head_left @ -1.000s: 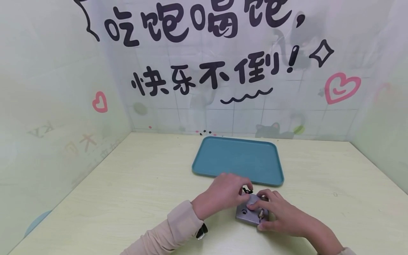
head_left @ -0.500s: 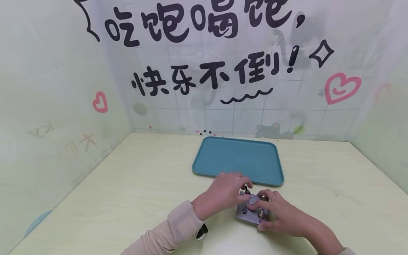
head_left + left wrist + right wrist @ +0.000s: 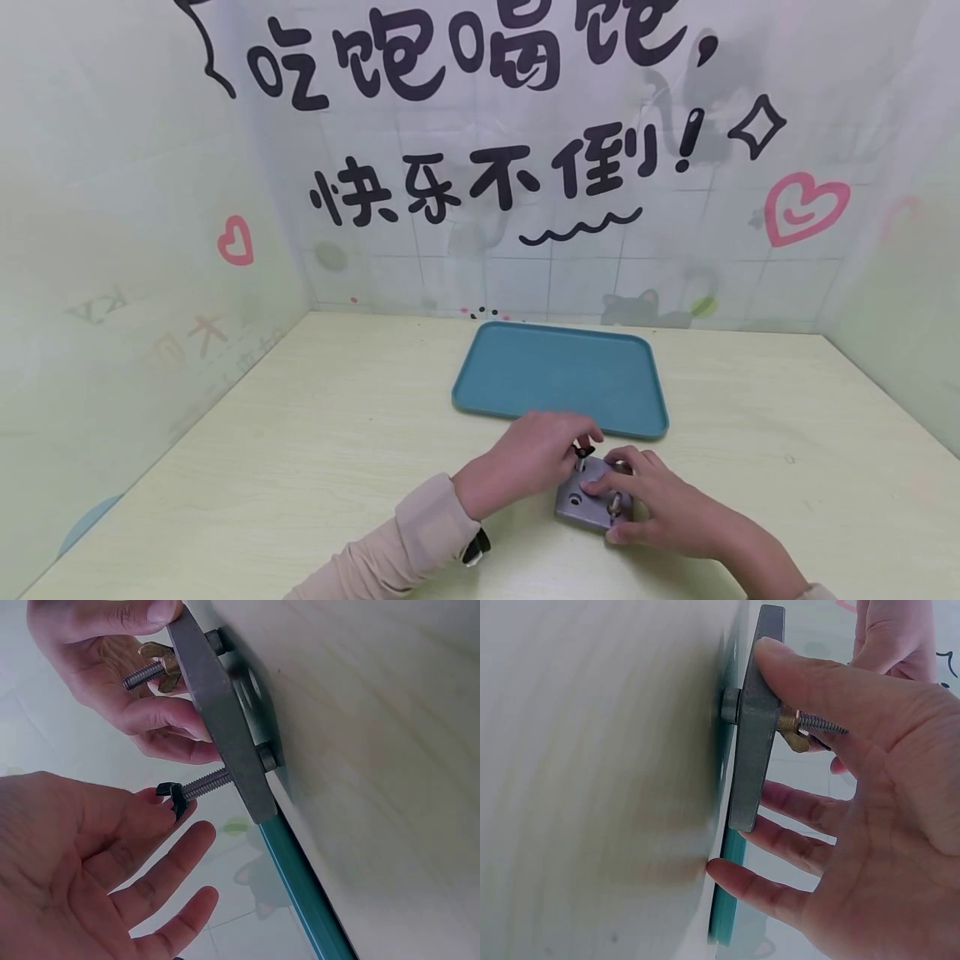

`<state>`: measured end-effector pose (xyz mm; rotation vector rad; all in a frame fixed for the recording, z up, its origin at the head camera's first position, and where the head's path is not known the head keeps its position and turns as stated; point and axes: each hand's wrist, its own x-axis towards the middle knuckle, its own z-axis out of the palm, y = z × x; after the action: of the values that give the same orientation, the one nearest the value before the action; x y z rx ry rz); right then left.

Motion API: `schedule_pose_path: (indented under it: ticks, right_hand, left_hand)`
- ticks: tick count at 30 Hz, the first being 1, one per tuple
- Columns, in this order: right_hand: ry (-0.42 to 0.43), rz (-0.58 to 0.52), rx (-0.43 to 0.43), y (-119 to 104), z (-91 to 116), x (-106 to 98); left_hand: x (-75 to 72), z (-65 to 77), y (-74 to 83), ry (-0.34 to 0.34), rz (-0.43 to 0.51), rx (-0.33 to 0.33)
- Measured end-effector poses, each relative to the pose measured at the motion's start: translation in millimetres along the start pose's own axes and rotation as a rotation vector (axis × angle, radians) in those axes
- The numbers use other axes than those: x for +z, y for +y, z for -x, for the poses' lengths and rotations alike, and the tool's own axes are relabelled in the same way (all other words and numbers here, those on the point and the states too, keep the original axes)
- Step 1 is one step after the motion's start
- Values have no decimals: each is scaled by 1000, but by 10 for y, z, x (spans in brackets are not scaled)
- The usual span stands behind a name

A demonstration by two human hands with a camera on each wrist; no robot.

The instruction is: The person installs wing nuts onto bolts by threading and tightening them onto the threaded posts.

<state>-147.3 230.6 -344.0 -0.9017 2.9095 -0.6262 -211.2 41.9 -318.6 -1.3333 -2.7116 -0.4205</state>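
— Why two hands?
— Left hand [image 3: 90, 847] pinches the black metal wing nut [image 3: 178, 801]; right hand [image 3: 877, 795] grips the flat grey metal block [image 3: 754, 750] above the pale wood-grain table [image 3: 337, 442], presumably steadying it.

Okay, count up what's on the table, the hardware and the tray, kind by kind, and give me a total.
Metal plate: 1
Bolts: 2
Black wing nut: 1
Brass wing nut: 1
Blue tray: 1
Total: 6 in view; the right hand covers part of the plate.
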Motion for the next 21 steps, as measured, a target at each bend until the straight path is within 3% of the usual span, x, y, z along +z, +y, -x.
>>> schedule_pose_path:
  ticks: [4,11,21]
  right_hand:
    - [8,4,-9,6,4,4]
    - [13,1,-19,0,8,3]
    - [4,-22,11,-29,20,-1]
  left_hand:
    - [0,8,-1,14,-2,13]
    - [-41,42,8,-6,-39,-41]
    - [-34,27,-3,-33,-80,-53]
